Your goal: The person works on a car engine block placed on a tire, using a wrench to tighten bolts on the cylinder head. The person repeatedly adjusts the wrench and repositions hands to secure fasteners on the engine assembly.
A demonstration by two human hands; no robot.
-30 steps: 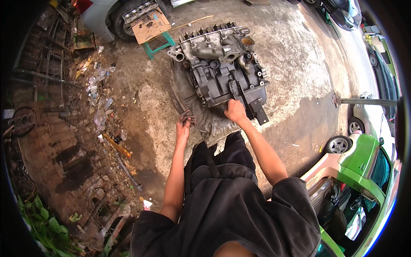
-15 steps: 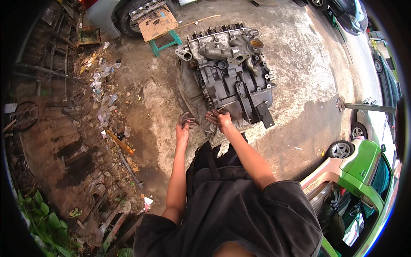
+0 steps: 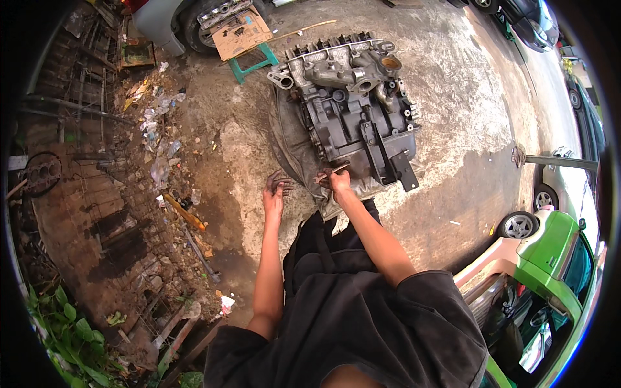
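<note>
A grey metal engine (image 3: 343, 123) lies on a dark, crumpled cloth (image 3: 292, 150) on the ground in front of me. My right hand (image 3: 336, 180) is at the engine's near edge. Its fingers are pinched on a thin, pale stick-like piece (image 3: 339, 167) whose exact kind I cannot make out. To the left of the cloth, my left hand (image 3: 275, 188) hovers with loosely bent, spread fingers and nothing visible in them. The fingertips of both hands look blackened. A black bracket (image 3: 381, 155) sticks out from the engine's near right side, beyond my right hand.
A green stool (image 3: 253, 63) with cardboard (image 3: 240, 33) and metal parts stands by a vehicle at the upper left. Litter and rubble (image 3: 162, 161) line the left side. A green car (image 3: 550, 252) stands at the right, near a metal pole (image 3: 559, 161).
My right hand has turned slightly, and the thin piece in it now shows more plainly. My left hand has shifted a little left, away from the cloth. The whole view has shifted slightly.
</note>
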